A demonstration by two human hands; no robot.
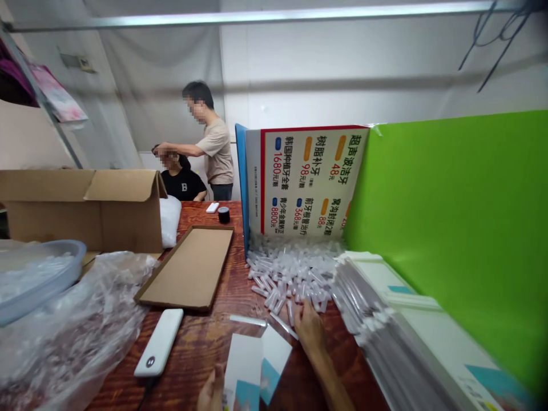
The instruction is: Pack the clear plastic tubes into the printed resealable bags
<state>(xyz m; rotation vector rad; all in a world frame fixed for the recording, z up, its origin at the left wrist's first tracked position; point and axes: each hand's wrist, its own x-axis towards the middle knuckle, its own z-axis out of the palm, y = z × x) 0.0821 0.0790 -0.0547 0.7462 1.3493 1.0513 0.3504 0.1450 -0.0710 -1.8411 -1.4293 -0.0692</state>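
Note:
My left hand point(211, 390), at the lower edge of the view, is closed on the side of a flat white-and-teal carton point(242, 357). A second white-and-teal piece point(276, 348) fans out to its right; I cannot tell whether the two are joined. My right hand point(309, 326) reaches to the front of a heap of small clear plastic tubes point(295, 271). Its fingers are bent together among the nearest tubes, and whatever is between the fingertips is hidden. Two narrow whitish strips, one left point(248, 321) and one right point(283, 326), lie just beyond the cartons.
Stacked white cartons point(411, 337) line the right, beside a green board point(449, 228). A printed panel point(306, 182) stands behind the heap. Leftward are a shallow cardboard tray point(188, 268), white power bank point(160, 342), plastic bag point(85, 325), basin point(71, 251) and cardboard box point(81, 214). Two people are beyond the table.

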